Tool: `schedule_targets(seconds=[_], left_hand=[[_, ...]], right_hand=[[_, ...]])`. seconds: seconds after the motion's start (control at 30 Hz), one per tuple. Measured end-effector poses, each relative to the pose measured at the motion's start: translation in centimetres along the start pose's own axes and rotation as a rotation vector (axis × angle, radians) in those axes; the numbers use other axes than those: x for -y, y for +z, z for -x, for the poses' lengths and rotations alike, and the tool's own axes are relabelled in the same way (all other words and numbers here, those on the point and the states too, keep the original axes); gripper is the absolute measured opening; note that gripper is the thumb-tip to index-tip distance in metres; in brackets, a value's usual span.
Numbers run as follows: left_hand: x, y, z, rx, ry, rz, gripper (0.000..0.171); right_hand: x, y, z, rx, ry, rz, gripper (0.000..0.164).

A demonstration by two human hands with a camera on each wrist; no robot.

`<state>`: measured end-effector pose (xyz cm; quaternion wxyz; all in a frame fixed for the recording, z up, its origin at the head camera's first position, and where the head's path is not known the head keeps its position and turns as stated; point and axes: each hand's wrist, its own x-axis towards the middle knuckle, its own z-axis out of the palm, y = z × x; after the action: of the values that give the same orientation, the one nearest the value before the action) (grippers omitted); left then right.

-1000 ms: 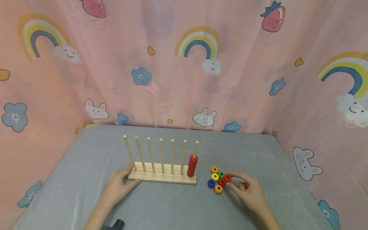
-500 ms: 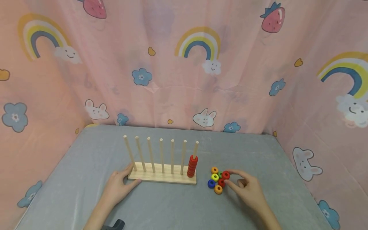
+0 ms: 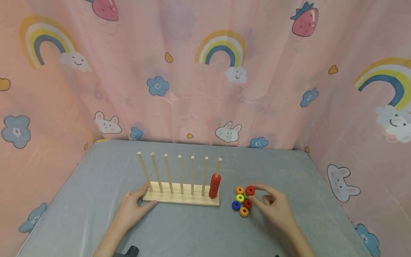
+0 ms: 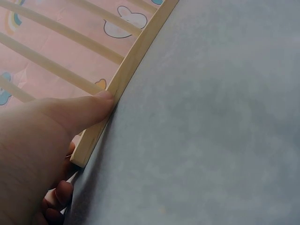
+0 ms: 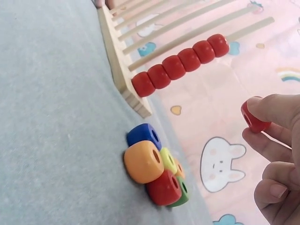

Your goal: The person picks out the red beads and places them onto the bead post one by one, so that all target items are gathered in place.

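Observation:
A wooden peg stand [image 3: 183, 199] with a row of upright pegs sits on the grey cloth. Its rightmost peg carries a stack of red beads [image 5: 174, 67]; the other pegs are bare. My left hand [image 3: 132, 207] holds the stand's left end, thumb [image 4: 96, 108] against the front edge. Between thumb and index finger, my right hand [image 3: 273, 205] pinches a red bead [image 5: 254, 117], raised above the loose beads. Those lie in a cluster right of the stand: a blue [image 3: 236, 205], a yellow [image 3: 239, 198], a red [image 3: 247, 204], two orange [image 3: 244, 212] and a partly hidden green bead [image 5: 181, 193].
Grey cloth [image 3: 192, 232] covers the table. A pink patterned curtain [image 3: 192, 107] hangs behind and at both sides. Part of a dark object [image 3: 130, 251] shows at the bottom edge, beside the left forearm.
My right hand has lifted the pinched red bead off the cluster, moving up and slightly left. My left hand and the peg stand have stayed in place.

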<state>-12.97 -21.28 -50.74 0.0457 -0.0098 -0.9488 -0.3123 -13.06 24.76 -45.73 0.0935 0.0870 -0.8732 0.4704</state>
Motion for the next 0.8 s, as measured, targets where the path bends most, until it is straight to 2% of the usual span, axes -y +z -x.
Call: schedule_targets(seconds=[0.6, 0.8], left_hand=[[0.0, 0.0, 0.0, -0.006, 0.007, 0.005, 0.082], [0.0, 0.0, 0.1, -0.001, 0.005, 0.007, 0.082]], right_hand=[[1.9, 0.7, -1.2, -0.039, -0.110, -0.037, 0.030], [2.7, 1.1, -1.8, -0.048, -0.116, -0.044, 0.030]])
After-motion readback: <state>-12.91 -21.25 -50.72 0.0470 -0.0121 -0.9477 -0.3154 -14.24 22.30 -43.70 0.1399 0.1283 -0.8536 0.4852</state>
